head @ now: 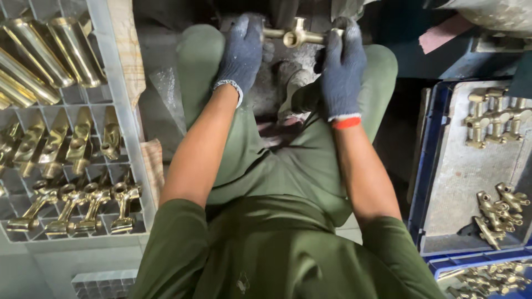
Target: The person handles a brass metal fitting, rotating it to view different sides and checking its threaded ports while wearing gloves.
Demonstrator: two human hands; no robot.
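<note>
Gripping a brass cross-shaped fitting by its two side arms, the left hand and the right hand are both clenched around it in grey knit gloves, holding it level at the top of the view, above the knees and against what looks like a grimy machine part, though that area is too dark to read with confidence. To hold such a piece well, the grasp should stay even on both arms so the body does not roll, with the fingers kept clear of the central socket and wrists straight. The fitting is polished yellow metal, smooth and bright, with round open ends. At the person's left a pale grey plastic grid tray holds finished brass parts standing in its cells, long tapered tubes above and T-shaped pieces below, all glossy. At the right a blue crate lined with a worn grey sheet carries duller, rougher castings in small heaps. The clothing is plain olive cloth.
</note>
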